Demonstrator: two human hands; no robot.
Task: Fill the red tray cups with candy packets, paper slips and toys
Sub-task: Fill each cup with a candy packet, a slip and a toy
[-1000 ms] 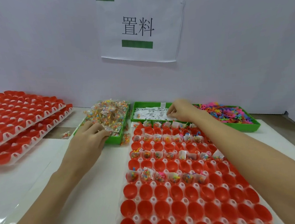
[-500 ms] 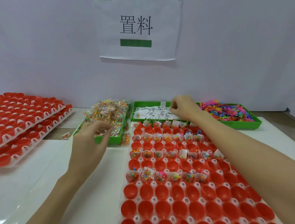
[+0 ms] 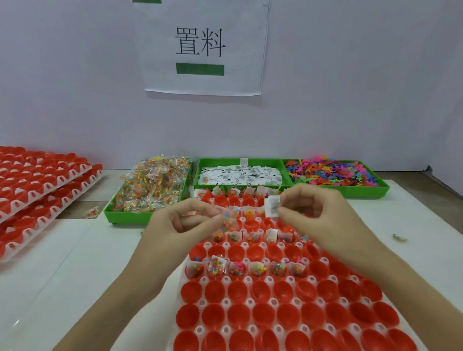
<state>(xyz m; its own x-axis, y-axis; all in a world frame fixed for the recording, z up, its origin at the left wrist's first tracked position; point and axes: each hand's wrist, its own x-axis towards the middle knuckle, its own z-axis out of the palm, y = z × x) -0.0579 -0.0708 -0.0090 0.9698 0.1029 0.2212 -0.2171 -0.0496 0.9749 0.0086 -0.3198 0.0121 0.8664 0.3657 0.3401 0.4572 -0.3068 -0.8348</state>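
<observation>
Above the red tray [image 3: 268, 336], left hand [image 3: 173, 229] pinches a candy packet [image 3: 230, 222], right hand [image 3: 314, 210] pinches a paper slip [image 3: 272, 206]; near rows lie open

The white plastic tray [image 3: 226, 303] of glossy red plastic egg-shaped cups [image 3: 263, 292] lies on a smooth white tabletop [image 3: 66, 271] with a soft sheen. Beyond the tray, green plastic bins [image 3: 144, 214] hold crinkly clear-film candy packets [image 3: 153, 181], matt white printed paper slips [image 3: 238, 174] and bright rubbery-looking toys [image 3: 332, 171]. Above the tray, a creased white paper sign [image 3: 200, 39] hangs on the matt wall [image 3: 368, 67].
</observation>
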